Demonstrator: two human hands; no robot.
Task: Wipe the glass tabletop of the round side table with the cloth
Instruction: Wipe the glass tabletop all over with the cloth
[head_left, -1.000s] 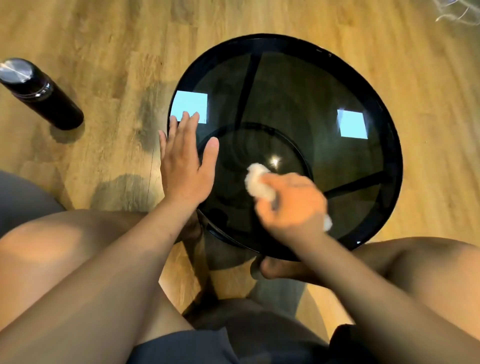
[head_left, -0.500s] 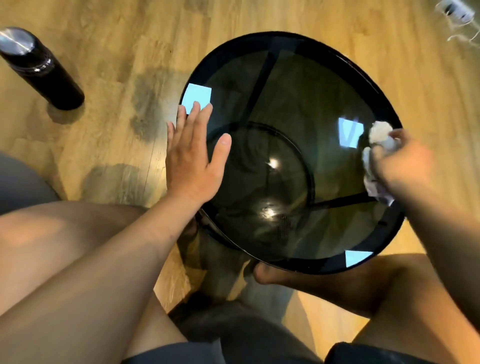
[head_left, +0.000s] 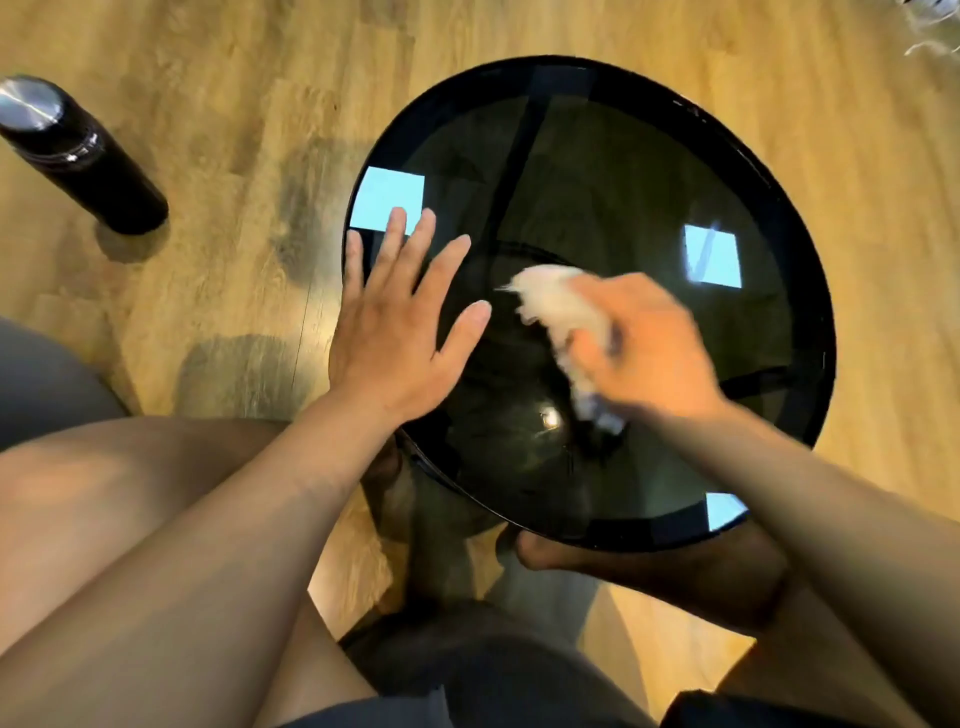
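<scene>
On wood floor (head_left: 519, 31), dark glass tabletop (head_left: 623, 171), left hand (head_left: 400, 332) flat, fingers spread, right hand (head_left: 649, 348) clutching white cloth (head_left: 561, 306)

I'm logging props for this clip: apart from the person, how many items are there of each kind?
Round side table: 1
White cloth, bunched in the right hand: 1
Black bottle with a silver cap, on the floor: 1
Total: 3
A whitish thing at the top right corner is cut off and not counted.
</scene>
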